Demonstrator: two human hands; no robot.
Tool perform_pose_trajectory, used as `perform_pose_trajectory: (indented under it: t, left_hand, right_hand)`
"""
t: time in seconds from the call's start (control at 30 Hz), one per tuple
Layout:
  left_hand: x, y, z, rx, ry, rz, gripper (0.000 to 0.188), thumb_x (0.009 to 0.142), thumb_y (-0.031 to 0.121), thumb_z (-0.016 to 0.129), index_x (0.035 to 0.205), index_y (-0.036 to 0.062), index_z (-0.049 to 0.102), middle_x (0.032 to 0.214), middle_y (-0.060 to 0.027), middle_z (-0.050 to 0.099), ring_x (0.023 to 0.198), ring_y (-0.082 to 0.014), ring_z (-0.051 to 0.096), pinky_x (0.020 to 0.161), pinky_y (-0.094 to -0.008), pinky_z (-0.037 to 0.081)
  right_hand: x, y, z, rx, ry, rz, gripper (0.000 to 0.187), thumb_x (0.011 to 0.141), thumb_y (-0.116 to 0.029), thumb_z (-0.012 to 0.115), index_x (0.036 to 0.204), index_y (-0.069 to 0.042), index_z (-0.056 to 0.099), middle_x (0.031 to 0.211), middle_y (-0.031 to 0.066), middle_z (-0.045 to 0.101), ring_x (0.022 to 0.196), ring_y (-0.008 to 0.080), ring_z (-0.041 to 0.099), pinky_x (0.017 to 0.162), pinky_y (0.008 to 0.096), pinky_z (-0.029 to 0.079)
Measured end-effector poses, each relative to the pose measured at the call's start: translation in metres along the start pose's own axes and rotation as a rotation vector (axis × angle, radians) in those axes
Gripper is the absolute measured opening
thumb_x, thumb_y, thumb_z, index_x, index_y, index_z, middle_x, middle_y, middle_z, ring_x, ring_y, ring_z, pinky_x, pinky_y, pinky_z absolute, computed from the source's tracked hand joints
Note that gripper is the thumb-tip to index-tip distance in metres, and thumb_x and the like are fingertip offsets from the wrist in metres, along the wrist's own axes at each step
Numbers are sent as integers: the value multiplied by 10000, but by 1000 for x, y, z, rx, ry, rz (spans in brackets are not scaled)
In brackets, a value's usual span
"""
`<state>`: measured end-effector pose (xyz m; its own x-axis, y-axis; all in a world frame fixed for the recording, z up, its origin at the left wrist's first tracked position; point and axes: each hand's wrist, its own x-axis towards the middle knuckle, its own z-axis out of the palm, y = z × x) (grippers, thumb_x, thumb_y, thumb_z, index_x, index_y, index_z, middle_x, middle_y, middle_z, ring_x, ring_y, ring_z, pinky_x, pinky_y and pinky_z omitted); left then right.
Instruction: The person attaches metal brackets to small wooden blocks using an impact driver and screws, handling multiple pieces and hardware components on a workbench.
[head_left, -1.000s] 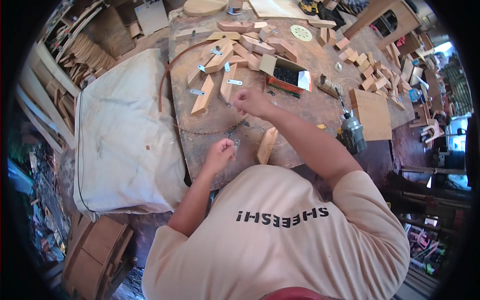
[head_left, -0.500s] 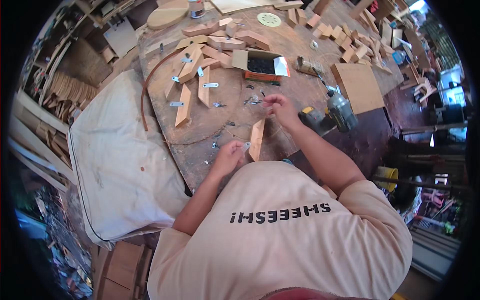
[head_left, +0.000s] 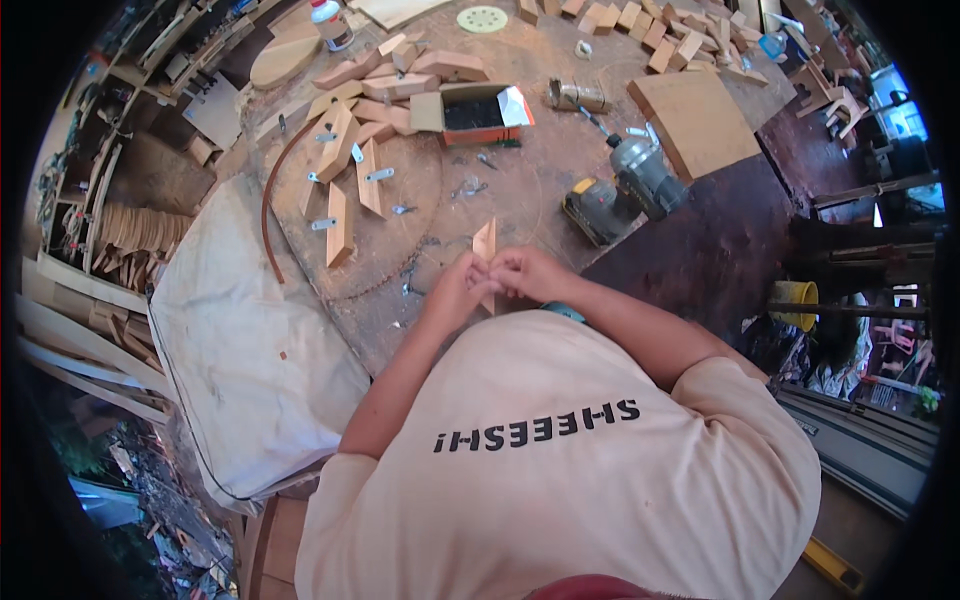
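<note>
Close to my body, both hands meet over an angled wood block (head_left: 484,241) lying on the workbench (head_left: 400,270). My left hand (head_left: 458,288) is closed at the block's left side; the small metal plate seen in it half a second ago is now mostly hidden by the fingers. My right hand (head_left: 527,272) is pinched at the block's right side, its fingertips against the left ones. Whatever it holds is too small to make out. Left of the hands lie several wood blocks with metal plates on them, one block (head_left: 340,228) being nearest.
An open carton of small black pieces (head_left: 475,116) stands beyond the hands. A cordless driver (head_left: 640,175) lies to the right, near a flat brown board (head_left: 695,125). Loose small metal parts (head_left: 468,187) lie between. Stacked wood offcuts (head_left: 660,40) are far right; white cloth (head_left: 255,350) covers the left.
My right hand has come back from near the small metal parts beyond the block to meet my left hand over the block. The view has shifted slightly.
</note>
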<state>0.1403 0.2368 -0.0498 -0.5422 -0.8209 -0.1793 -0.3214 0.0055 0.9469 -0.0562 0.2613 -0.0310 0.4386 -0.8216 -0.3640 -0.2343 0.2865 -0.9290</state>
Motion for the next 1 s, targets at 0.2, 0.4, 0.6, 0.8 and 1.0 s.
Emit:
perform_pose_trajectory:
  t: [0.2,0.4,0.6,0.8,1.0]
  left_hand:
    - [2,6,4,171,198,-71,483,710,87,805,1092,16,519,742,-1,539,614,-67,480,559,-212,434]
    - [1,-21,12,-123,155,-117,531,762,11,745,1223,-9,482,790,13,519,637,-33,478,556,-176,423]
    - [1,-21,14,-219,152,-150,495,781,-19,718,1221,-26,491,796,13,529,661,-31,495,574,-170,431]
    - [6,-46,17,-344,154,-95,509,773,-35,716,1221,-35,474,820,-27,562,680,-52,539,593,-189,463]
    - [8,-50,12,-386,83,-134,515,776,-35,715,1211,-37,441,849,-49,572,695,-60,558,610,-198,483]
  right_hand:
    - [-5,31,-12,305,313,135,116,939,-165,548,932,-51,573,725,18,623,558,70,543,471,217,431]
    - [6,29,4,272,253,200,138,931,-195,581,908,-60,565,633,-3,591,496,64,511,440,215,405]
    - [13,24,-10,179,162,266,214,918,-211,606,768,-58,593,586,-16,551,481,62,465,431,237,357]
    - [19,16,-21,132,53,351,206,910,-210,614,793,-49,665,579,-42,515,501,67,413,469,242,321]
    - [26,19,-13,153,74,358,245,917,-226,609,741,-54,621,566,-34,501,500,66,416,460,261,332]
